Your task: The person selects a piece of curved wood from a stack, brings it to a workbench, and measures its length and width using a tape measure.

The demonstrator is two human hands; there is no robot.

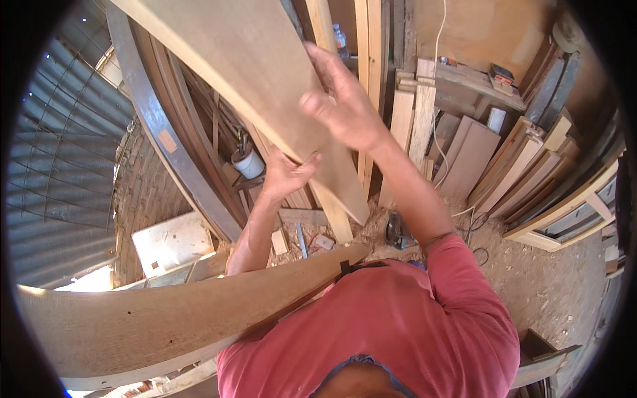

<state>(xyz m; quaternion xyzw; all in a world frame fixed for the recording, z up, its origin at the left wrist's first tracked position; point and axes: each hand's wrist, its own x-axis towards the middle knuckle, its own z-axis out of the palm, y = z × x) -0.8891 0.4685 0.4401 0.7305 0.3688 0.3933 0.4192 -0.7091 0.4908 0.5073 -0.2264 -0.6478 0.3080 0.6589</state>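
Note:
A long, pale wooden board [245, 66] slants from the upper left toward the middle, its narrow end pointing down at the floor. My left hand [288, 174] grips its left edge, thumb on the upper face and the other fingers hidden beneath. Higher up, my right hand [348, 103] is at the right edge, its thumb over the face and its fingers along the side; some of them are out of sight. A second, curved wooden board [152, 318] lies across the lower left, close to my body and below my left forearm.
Timber pieces [468, 156] lean along the right wall, near a framed wooden panel [570, 212]. A white bucket [247, 164] holding tools stands left of my hands. On the shaving-strewn floor sits a dark power tool [398, 230]. A white cable [438, 79] hangs down at the back.

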